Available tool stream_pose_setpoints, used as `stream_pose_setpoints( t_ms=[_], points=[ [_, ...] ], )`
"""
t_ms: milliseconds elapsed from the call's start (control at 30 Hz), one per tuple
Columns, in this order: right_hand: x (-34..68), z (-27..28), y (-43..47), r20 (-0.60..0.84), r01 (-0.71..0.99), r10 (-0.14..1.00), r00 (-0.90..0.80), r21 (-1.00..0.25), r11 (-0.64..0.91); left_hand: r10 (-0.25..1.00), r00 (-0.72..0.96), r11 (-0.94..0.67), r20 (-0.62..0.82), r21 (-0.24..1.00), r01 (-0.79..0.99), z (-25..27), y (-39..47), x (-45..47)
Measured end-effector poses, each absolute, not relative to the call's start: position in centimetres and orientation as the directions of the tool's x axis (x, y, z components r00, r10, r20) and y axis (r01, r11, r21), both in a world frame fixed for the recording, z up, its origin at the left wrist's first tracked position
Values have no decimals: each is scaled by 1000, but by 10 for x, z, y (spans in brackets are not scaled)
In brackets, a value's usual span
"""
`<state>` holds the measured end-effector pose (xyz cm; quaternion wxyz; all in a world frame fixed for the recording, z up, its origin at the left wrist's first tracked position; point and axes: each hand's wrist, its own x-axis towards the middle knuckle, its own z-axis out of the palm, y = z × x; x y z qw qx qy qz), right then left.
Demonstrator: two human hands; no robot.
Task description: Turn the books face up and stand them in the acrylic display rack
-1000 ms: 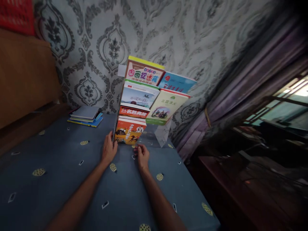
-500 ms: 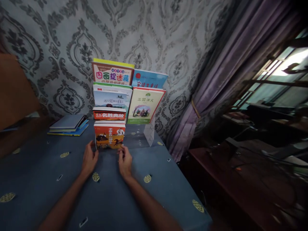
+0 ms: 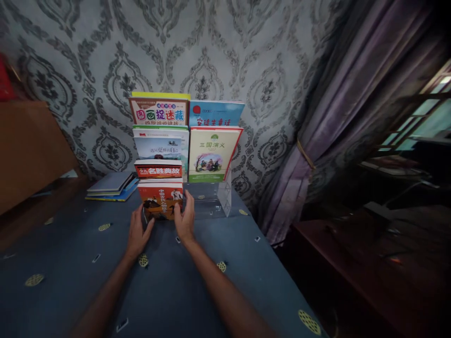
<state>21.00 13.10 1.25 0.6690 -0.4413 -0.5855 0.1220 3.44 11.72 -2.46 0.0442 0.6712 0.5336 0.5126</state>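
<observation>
Two hands on one book: my left hand (image 3: 138,233) lies against the lower left corner of the orange book (image 3: 161,202), fingers loosely spread, and my right hand (image 3: 185,218) presses flat against its right edge, fingers together and pointing up. The orange book stands upright in the front, lowest tier of the clear acrylic rack (image 3: 221,199) on the blue patterned tablecloth (image 3: 63,263). Half a second ago my right hand rested on the cloth just short of the book; it has since come up along the cover, so the book is now bracketed on both sides, which I judge a squaring-up in its slot. Behind it, rising in tiers: a red-banded book (image 3: 158,169), a pale landscape book (image 3: 160,146), a green-edged book (image 3: 210,155). Well apart, left: a flat stack of books (image 3: 112,185) by the wallpapered wall (image 3: 225,51).
</observation>
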Motion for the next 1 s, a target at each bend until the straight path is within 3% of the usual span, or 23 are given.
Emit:
stream_pose_setpoints(
  t_ms=[267,800,1000],
  points=[
    [198,-1,139,620,287,716,319,-784,551,772,-61,-447,632,609,655,-37,124,34],
    [182,-43,92,605,469,750,267,-761,448,802,-101,-454,589,710,539,-45,123,28],
    [129,-53,67,563,353,813,147,-798,489,814,-158,-420,558,756,502,-47,128,23]
  ],
)
